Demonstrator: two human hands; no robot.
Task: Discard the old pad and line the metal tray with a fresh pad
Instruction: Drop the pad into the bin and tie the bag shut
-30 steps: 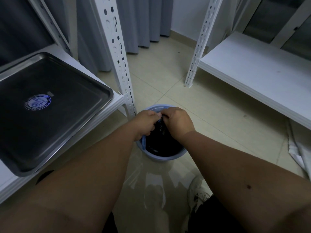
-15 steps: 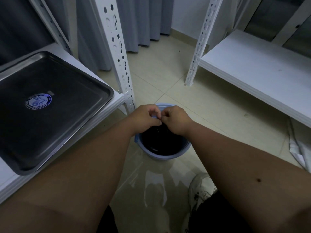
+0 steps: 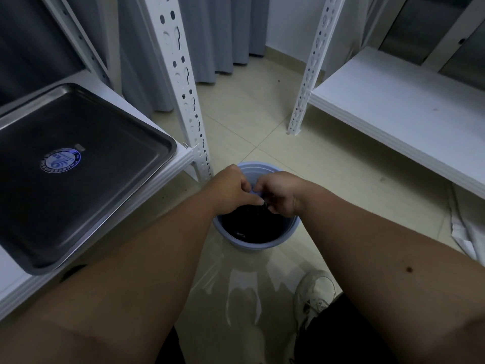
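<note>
The metal tray (image 3: 99, 206) lies bare on the white shelf at the left, with a round blue sticker (image 3: 61, 160) in its middle. On the floor stands a blue bin (image 3: 262, 244) with a dark inside. My left hand (image 3: 231, 190) and my right hand (image 3: 280, 193) meet over the bin's opening, fingers curled, fingertips together. Between them they pinch a small bluish piece (image 3: 256, 192); I cannot tell what it is. No pad shows plainly in the bin.
A white slotted shelf post (image 3: 181, 82) stands right beside the bin. A second white shelf (image 3: 393, 114) runs along the right, with white folded material (image 3: 467, 232) on the floor under it. My white shoe (image 3: 312, 292) is near the bin. Grey curtains hang behind.
Both hands have risen from inside the bin to just above its rim, still close together. The bin and the tray stay in place.
</note>
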